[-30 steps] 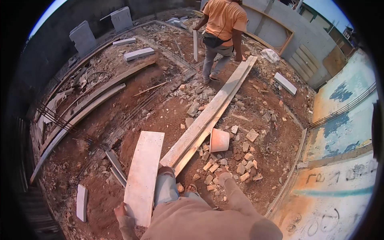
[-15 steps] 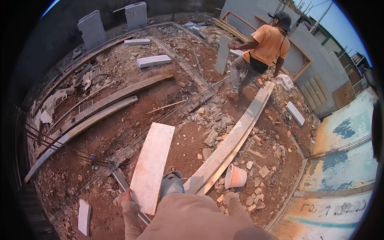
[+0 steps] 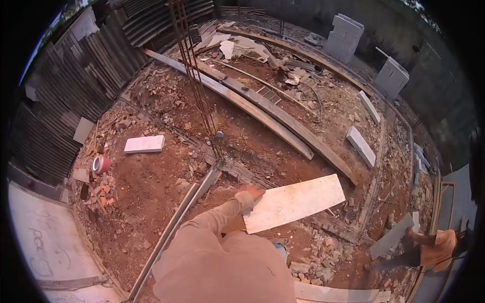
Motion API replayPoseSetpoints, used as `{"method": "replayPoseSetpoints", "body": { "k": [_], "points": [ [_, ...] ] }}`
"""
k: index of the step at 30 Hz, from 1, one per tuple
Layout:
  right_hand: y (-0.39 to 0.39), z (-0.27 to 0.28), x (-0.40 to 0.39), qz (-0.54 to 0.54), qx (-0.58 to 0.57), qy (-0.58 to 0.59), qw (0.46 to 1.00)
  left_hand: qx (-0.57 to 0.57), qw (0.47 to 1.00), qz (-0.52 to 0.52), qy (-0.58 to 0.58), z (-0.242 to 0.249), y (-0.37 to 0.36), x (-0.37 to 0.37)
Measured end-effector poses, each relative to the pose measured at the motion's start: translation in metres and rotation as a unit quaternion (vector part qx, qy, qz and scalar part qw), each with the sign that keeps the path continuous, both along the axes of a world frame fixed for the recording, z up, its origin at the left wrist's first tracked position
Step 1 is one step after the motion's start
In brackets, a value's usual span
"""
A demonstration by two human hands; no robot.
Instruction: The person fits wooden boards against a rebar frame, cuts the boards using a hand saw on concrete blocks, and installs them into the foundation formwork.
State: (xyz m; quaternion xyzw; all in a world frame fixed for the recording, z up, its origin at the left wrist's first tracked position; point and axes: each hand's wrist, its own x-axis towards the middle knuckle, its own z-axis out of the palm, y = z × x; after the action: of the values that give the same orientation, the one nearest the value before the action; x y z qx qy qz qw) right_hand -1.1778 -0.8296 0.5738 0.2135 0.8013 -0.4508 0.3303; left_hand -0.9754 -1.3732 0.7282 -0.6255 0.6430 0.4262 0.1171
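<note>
My left hand (image 3: 252, 192) grips the near left corner of a wide, pale flat board (image 3: 298, 203), fingers closed on its edge. Small dark dots mark the board's face, which slants up to the right over the reddish dirt. Its far end reaches close to a long wooden plank (image 3: 313, 139) on the ground. My right hand is out of view, and my torso covers the bottom middle of the head view.
A co-worker in an orange shirt (image 3: 438, 251) holds a grey panel (image 3: 391, 236) at lower right. Upright rebar (image 3: 194, 76) rises ahead, above a narrow beam (image 3: 172, 230). Rubble (image 3: 323, 257), a white block (image 3: 144, 144) and a reddish bucket (image 3: 101, 164) lie around.
My view has swung left, bringing the corrugated wall and rebar column in. The board, still in my left hand, now lies more sideways. My right arm has left the view.
</note>
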Motion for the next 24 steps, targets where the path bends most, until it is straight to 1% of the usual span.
{"method": "replayPoseSetpoints", "body": {
  "k": [1, 2, 4, 6, 8, 11, 12, 15, 16, 17, 18, 19, 20, 21, 22, 23, 24],
  "points": [
    [-0.023, -0.005, -0.051, 0.03, -0.004, 0.016, 0.999, -0.034, 0.999, -0.009, -0.018, -0.009, -0.004, -0.018],
    [-0.043, -0.012, -0.096, 0.055, -0.006, 0.027, 0.998, -0.032, 0.999, 0.024, -0.009, -0.012, -0.008, -0.036],
    [-0.079, -0.014, -0.183, 0.094, -0.015, 0.049, 0.994, -0.027, 0.999, 0.038, -0.025, -0.013, -0.013, -0.071],
    [-0.111, -0.017, -0.26, 0.124, -0.027, 0.06, 0.99, -0.024, 0.998, 0.058, -0.009, -0.025, -0.019, -0.104],
    [-0.135, -0.017, -0.335, 0.14, -0.04, 0.07, 0.987, -0.087, 0.992, 0.088, -0.007, -0.032, -0.013, -0.143],
    [-0.165, -0.004, -0.432, 0.147, -0.05, 0.078, 0.985, -0.067, 0.989, 0.123, -0.049, -0.018, -0.022, -0.195],
    [-0.173, -0.001, -0.462, 0.139, -0.056, 0.082, 0.985, -0.067, 0.989, 0.126, -0.046, -0.021, -0.031, -0.212],
    [-0.197, -0.006, -0.553, 0.118, -0.075, 0.091, 0.986, -0.038, 0.988, 0.15, -0.003, -0.052, -0.062, -0.269],
    [-0.205, -0.012, -0.59, 0.109, -0.088, 0.083, 0.987, -0.038, 0.986, 0.164, -0.007, -0.055, -0.073, -0.288],
    [-0.214, -0.024, -0.629, 0.096, -0.127, 0.056, 0.986, -0.051, 0.979, 0.197, -0.014, -0.058, -0.085, -0.31],
    [-0.21, -0.046, -0.685, 0.052, -0.227, -0.01, 0.972, -0.061, 0.974, 0.219, -0.017, -0.064, -0.098, -0.34],
    [-0.203, -0.067, -0.743, -0.028, -0.36, -0.141, 0.922, -0.051, 0.971, 0.23, -0.026, -0.071, -0.118, -0.368],
    [-0.205, -0.088, -0.783, -0.034, -0.408, -0.186, 0.893, -0.038, 0.974, 0.221, -0.031, -0.084, -0.137, -0.393],
    [-0.265, -0.077, -0.779, 0.087, -0.266, -0.005, 0.96, -0.078, 0.962, 0.261, -0.005, -0.155, -0.159, -0.417],
    [-0.307, -0.075, -0.786, 0.205, -0.067, 0.144, 0.966, -0.046, 0.963, 0.256, 0.066, -0.159, -0.181, -0.44],
    [-0.314, -0.068, -0.797, 0.26, 0.03, 0.178, 0.948, -0.039, 0.954, 0.278, 0.108, -0.123, -0.2, -0.478],
    [-0.319, -0.066, -0.8, 0.313, 0.096, 0.189, 0.926, -0.084, 0.938, 0.311, 0.13, -0.188, -0.226, -0.501]
  ]
}}
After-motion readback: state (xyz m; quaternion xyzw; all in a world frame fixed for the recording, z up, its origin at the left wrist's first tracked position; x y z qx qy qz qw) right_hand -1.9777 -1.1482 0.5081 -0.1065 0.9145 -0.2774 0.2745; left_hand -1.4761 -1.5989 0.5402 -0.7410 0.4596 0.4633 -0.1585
